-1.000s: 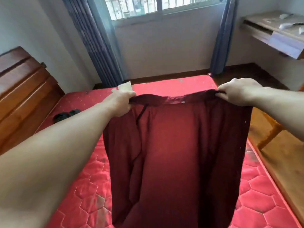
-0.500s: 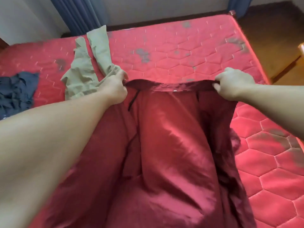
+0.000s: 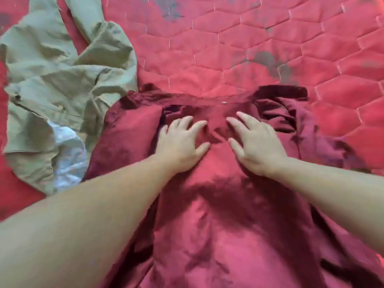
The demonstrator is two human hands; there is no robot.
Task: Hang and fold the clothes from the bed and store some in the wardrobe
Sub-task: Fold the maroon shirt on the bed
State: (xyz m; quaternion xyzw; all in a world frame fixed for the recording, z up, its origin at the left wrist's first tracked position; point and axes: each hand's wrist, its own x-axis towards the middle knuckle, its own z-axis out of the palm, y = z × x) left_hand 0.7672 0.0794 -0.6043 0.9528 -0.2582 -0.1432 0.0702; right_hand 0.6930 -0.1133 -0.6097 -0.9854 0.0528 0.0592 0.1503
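Observation:
A dark red pair of trousers [image 3: 228,225] lies flat on the red quilted mattress [image 3: 270,48], with its waistband towards the far side. My left hand [image 3: 182,144] rests on the cloth just below the waistband, fingers spread. Beside it my right hand [image 3: 255,144] lies on the cloth the same way, palm down with fingers spread. Neither hand grips the fabric.
A crumpled khaki garment [image 3: 58,80] with a white inner lining [image 3: 68,156] lies on the mattress to the left, touching the trousers' left side. The mattress has dark worn patches further back.
The trousers were held up by the waistband, then lowered onto the mattress. Both hands let go of the waistband and now lie flat on the cloth. The view tilted down.

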